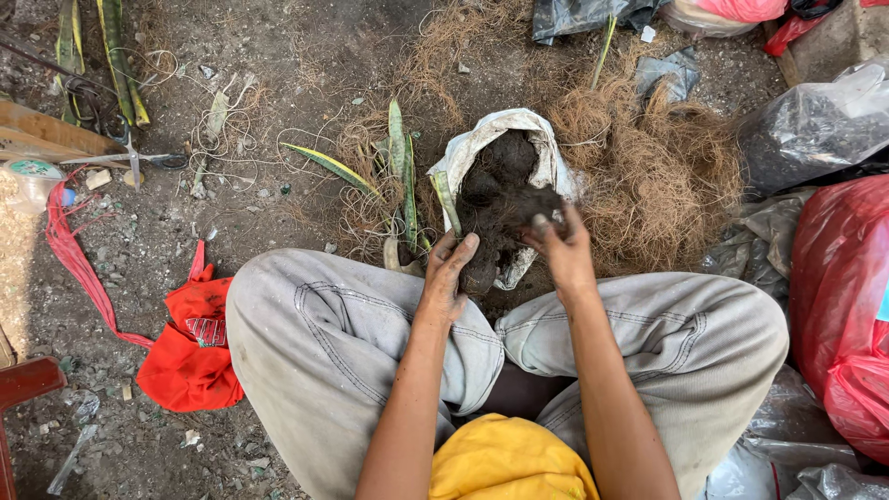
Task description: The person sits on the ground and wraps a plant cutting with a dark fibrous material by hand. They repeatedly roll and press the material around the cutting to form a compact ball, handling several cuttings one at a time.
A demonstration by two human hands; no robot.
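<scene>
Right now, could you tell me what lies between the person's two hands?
In the head view, dark soil in the white sack lies between the left hand and right hand.

right fingertips: the right hand (562, 248) closes on a clump of dark soil (540, 206), which covers the fingertips.
white sack (505, 130): its near part lies behind both hands and the soil.
left palm: the left hand (447, 270) shows only its back.
red bag (845, 306): cut off by the right edge.
wooden plank (46, 137): cut off by the left edge.
elbows: below the near edge.
</scene>
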